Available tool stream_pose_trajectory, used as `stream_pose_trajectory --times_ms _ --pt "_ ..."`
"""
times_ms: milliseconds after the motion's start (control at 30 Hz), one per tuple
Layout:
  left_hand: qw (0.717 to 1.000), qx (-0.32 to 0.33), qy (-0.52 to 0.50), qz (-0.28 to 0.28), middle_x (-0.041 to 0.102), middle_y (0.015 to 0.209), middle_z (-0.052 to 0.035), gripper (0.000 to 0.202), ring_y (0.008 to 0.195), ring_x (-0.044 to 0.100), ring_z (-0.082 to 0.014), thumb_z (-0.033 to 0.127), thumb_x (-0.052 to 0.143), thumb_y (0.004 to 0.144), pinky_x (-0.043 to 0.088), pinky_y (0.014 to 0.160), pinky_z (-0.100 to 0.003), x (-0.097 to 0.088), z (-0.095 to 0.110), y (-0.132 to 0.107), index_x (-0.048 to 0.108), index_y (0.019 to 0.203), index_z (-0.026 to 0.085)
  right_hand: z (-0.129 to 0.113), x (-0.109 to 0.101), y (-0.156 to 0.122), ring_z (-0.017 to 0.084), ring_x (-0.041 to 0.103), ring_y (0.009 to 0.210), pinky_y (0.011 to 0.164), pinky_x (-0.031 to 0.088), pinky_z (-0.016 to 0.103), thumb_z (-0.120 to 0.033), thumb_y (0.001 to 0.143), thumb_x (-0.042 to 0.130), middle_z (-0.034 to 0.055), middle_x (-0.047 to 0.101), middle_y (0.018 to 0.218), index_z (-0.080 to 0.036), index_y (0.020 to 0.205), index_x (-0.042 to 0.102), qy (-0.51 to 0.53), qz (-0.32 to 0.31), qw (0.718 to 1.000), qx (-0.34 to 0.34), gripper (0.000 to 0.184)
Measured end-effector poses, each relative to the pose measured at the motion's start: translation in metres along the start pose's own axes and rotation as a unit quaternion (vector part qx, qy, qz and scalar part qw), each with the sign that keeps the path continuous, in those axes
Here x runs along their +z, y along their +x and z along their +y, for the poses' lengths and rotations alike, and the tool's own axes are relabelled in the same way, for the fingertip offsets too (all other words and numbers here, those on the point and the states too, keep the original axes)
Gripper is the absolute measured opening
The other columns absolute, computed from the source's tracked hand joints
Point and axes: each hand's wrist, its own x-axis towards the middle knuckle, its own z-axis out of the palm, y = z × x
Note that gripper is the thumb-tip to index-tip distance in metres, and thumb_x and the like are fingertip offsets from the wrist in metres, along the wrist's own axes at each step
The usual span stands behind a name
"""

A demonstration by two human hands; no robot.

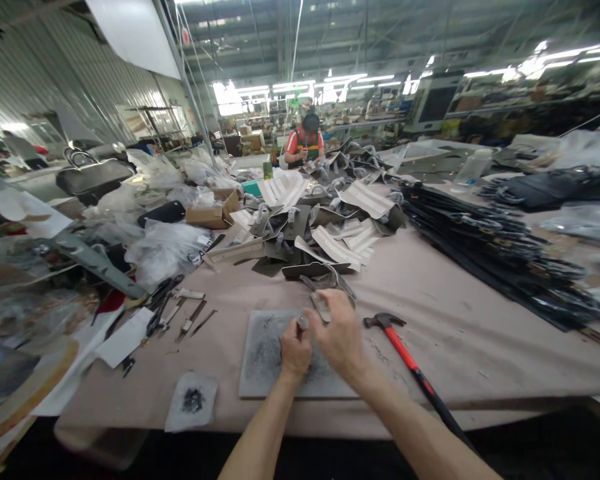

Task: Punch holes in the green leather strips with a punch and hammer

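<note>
My left hand [296,352] is closed in a fist around a short metal rod [303,323], whose round top end shows above the thumb. It rests over a grey square slab [260,353] with dark smudges. Close beside it, my right hand [341,333] has its fingers bent toward the thumb. A pale grey piece [321,307] shows between them; whether it is gripped is unclear. On the table to the right lies a claw hammer [403,347] with a red and black handle. A small white tray [192,400] of dark bits sits at the left.
Beyond the slab is a heap of grey and white panels [330,233]. Stacked black straps [495,247] lie at the right. Scissors and hand tools [187,313] are on the left, near plastic bags [165,250] and a cardboard box [213,212]. Another person [305,141] sits across the table.
</note>
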Motion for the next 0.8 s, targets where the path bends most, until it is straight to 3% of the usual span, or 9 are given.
stream_pose_trajectory --times_ms 33,100,200,333,467,567,667,733,800 --pt "1.000 0.004 0.010 -0.007 0.061 0.071 -0.0003 0.019 0.067 0.055 -0.0151 0.035 0.061 0.087 0.044 0.065 -0.023 0.001 -0.001 0.000 0.062 0.083 0.017 0.033 0.000 0.015 0.029 0.057 0.115 0.101 0.045 0.043 -0.037 0.090 0.061 0.0170 0.063 0.120 -0.013 0.124 0.057 -0.081 0.004 0.995 0.054 0.042" --pt "1.000 0.002 0.024 -0.018 0.062 0.072 -0.0003 0.017 0.068 0.056 -0.0151 0.034 0.061 0.087 0.044 0.067 -0.023 0.003 -0.003 0.001 0.062 0.084 0.017 0.089 0.001 0.040 0.032 0.055 0.120 0.098 0.045 0.041 -0.039 0.088 0.065 0.0207 0.060 0.126 -0.009 0.130 0.053 -0.229 -0.065 0.960 0.144 0.052" --pt "0.999 -0.003 0.035 -0.027 0.062 0.074 -0.0006 0.018 0.069 0.058 -0.0155 0.034 0.059 0.089 0.044 0.068 -0.023 0.002 -0.004 0.003 0.063 0.087 0.017 0.135 0.009 0.061 0.030 0.065 0.101 0.083 0.047 0.036 -0.041 0.095 0.056 0.0174 0.069 0.106 -0.013 0.115 0.061 -0.277 -0.142 0.933 0.179 0.035" --pt "0.999 -0.011 0.026 -0.027 0.064 0.075 -0.0010 0.019 0.070 0.059 -0.0157 0.035 0.060 0.089 0.044 0.068 -0.024 0.000 -0.002 0.004 0.063 0.088 0.017 0.139 0.014 0.083 0.027 0.069 0.089 0.074 0.044 0.033 -0.033 0.101 0.040 0.0150 0.072 0.096 -0.016 0.111 0.064 -0.283 -0.185 0.927 0.159 0.030" --pt "1.000 -0.020 -0.008 -0.020 0.065 0.075 -0.0010 0.018 0.071 0.061 -0.0155 0.034 0.063 0.087 0.046 0.068 -0.024 0.002 0.002 0.004 0.064 0.087 0.016 0.123 -0.003 0.090 0.029 0.068 0.094 0.078 0.045 0.036 -0.022 0.097 0.039 0.0135 0.072 0.101 -0.020 0.126 0.062 -0.286 -0.204 0.930 0.109 0.037" --pt "0.998 -0.037 -0.057 0.006 0.068 0.078 -0.0023 0.019 0.075 0.064 -0.0167 0.034 0.066 0.084 0.050 0.072 -0.025 0.002 0.001 0.004 0.065 0.087 0.016 0.116 -0.019 0.062 0.031 0.063 0.110 0.090 0.044 0.041 -0.016 0.094 0.039 0.0155 0.065 0.127 -0.020 0.146 0.048 -0.257 -0.136 0.956 -0.031 0.053" --pt "0.987 -0.060 -0.091 0.117 0.072 0.084 -0.0041 0.021 0.080 0.068 -0.0179 0.037 0.066 0.084 0.053 0.076 -0.026 -0.009 -0.001 0.006 0.067 0.090 0.017 0.124 -0.021 0.006 0.030 0.054 0.127 0.104 0.040 0.047 -0.013 0.094 0.037 0.0156 0.057 0.140 -0.022 0.149 0.047 -0.158 -0.072 0.953 -0.249 0.056" --pt "0.970 -0.078 -0.099 0.207 0.073 0.087 -0.0046 0.023 0.082 0.069 -0.0176 0.038 0.066 0.085 0.054 0.078 -0.026 -0.024 -0.004 0.011 0.067 0.093 0.017 0.135 -0.015 -0.037 0.030 0.044 0.138 0.110 0.036 0.052 -0.011 0.094 0.037 0.0140 0.053 0.145 -0.025 0.145 0.052 -0.100 -0.104 0.938 -0.315 0.055" --pt "0.961 -0.083 -0.115 0.238 0.073 0.088 -0.0046 0.025 0.082 0.070 -0.0171 0.039 0.069 0.083 0.056 0.080 -0.027 -0.040 -0.006 0.017 0.066 0.095 0.017 0.147 -0.008 -0.074 0.028 0.035 0.145 0.115 0.033 0.053 -0.013 0.095 0.040 0.0112 0.049 0.150 -0.028 0.142 0.055 -0.065 -0.190 0.919 -0.338 0.052"
